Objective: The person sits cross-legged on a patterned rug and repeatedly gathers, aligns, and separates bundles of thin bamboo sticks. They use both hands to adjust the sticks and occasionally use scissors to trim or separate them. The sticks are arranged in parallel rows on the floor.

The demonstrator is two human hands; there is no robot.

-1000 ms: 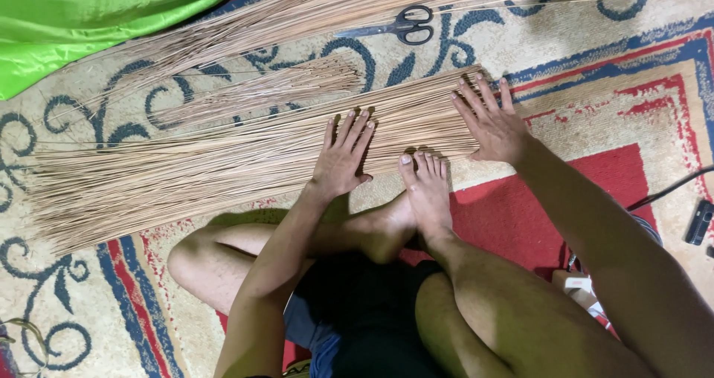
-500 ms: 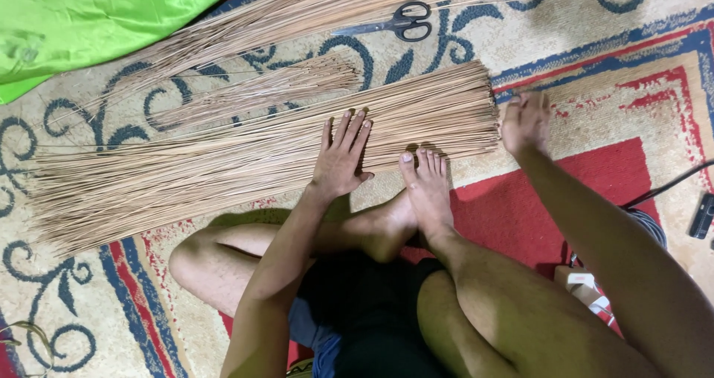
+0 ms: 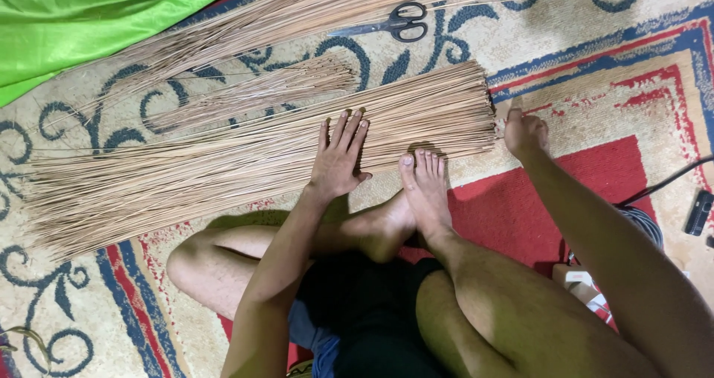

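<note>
Left hand presses stick bundle; right hand at its end.

Two hands showed: the left hand near the centre, the right hand at three o'clock. One bare foot lay between them. Three heaps of thin sticks lay there: a big bundle across the middle, a small bundle at eleven o'clock, a long bundle at twelve. One pair of scissors lay at one o'clock, one green cloth at ten, all on one carpet.
</note>
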